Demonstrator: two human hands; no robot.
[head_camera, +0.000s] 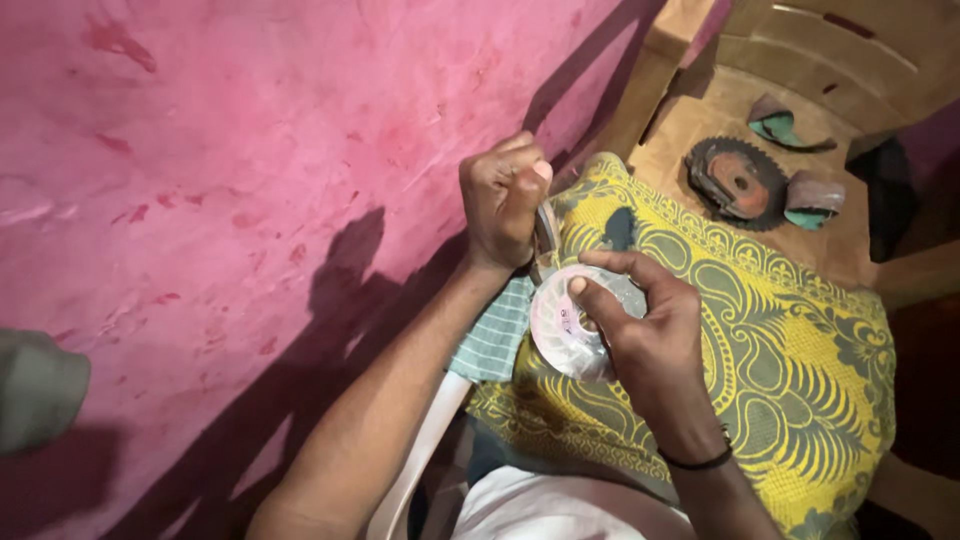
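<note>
Two hands are working over a lap draped in yellow patterned cloth (780, 370), close against a pink wall (250, 180). Right hand (650, 340) is gripping a white ribbed disc (565, 330), thumb pressing on its face and fingers wrapping round the far edge, so the disc is sitting just above the near-left part of the cloth. Left hand (503, 195) is clenching into a fist around a thin metal tool (547, 235); only a short stretch of the shaft is showing below the fist, pointing down at the disc's rim. Cannot tell the tool type or whether the tip is touching.

Risks, as I'm judging them: the tip is working right next to the right thumb, so a slip off the rim could be jabbing the thumb or the cloth under it. The disc is resting on nothing solid, held only by one hand, so prying force could be twisting it out of grip.

Pose: left wrist is bending down, forearm coming in from near left. Right forearm is coming up from near, black band (695, 462) on wrist.

Far right, a rusty toothed sprocket (738, 185) and two curved brake shoes (812, 198) are lying on a tan plastic chair (790, 60).
</note>
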